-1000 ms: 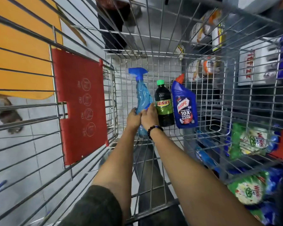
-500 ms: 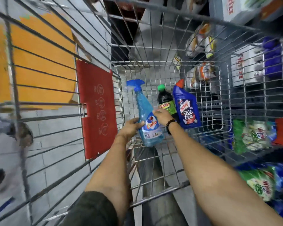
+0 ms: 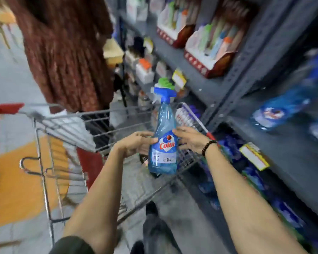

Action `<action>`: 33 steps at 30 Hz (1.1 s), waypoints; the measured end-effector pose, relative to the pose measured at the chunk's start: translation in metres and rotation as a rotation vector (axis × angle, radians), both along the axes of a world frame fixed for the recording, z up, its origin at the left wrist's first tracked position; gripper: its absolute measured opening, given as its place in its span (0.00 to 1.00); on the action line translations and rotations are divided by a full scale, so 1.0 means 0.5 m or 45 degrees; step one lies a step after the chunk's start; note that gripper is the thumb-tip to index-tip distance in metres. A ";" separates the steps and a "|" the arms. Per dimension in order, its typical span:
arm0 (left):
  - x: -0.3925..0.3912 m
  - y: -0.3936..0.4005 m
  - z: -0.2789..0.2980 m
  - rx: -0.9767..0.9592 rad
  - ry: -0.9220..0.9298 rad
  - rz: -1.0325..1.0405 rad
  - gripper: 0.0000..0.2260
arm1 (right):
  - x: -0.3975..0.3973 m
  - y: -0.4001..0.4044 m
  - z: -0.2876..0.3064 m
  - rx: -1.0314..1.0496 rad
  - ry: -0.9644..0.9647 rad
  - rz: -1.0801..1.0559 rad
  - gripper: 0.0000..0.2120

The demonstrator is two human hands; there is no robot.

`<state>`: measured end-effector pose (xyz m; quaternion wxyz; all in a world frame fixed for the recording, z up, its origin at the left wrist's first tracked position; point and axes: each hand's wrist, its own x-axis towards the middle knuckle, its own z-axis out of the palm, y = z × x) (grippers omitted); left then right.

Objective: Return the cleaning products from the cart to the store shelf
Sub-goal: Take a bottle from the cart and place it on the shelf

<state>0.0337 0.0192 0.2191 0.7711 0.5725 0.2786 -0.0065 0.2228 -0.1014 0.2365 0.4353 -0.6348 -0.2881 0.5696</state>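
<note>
There is one view, a wide-angle camera on the person's head, looking forward and down past both forearms, so no second view shares the scene. It is close to the hands: the left hand [image 3: 136, 143] and right hand [image 3: 189, 138] sit near the middle with the bottle [image 3: 163, 143] between them, above the cart [image 3: 44, 162]. The view is tilted, with the shelf [image 3: 246, 74] running up the right side and the floor [image 3: 11, 79] on the left, and much of it is blurred.

Dim, even store light, heavy motion blur

Sharpest at centre on the blue plastic spray bottle [image 3: 163, 143]; grey metal shelves [image 3: 264, 52] at right smear, and wide-angle bending curves the frame edges.
</note>
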 end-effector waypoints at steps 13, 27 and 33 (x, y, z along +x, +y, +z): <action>0.210 -0.197 0.401 0.428 -0.578 -0.711 0.15 | 0.094 -0.366 0.419 0.632 -0.256 -0.156 0.35; 0.705 -0.433 0.169 0.861 -0.377 -0.807 0.26 | 0.406 -0.600 0.165 0.172 -0.576 -0.988 0.25; 0.848 -0.457 0.129 0.784 -0.355 -0.732 0.27 | 0.529 -0.598 0.138 0.119 -0.665 -1.104 0.26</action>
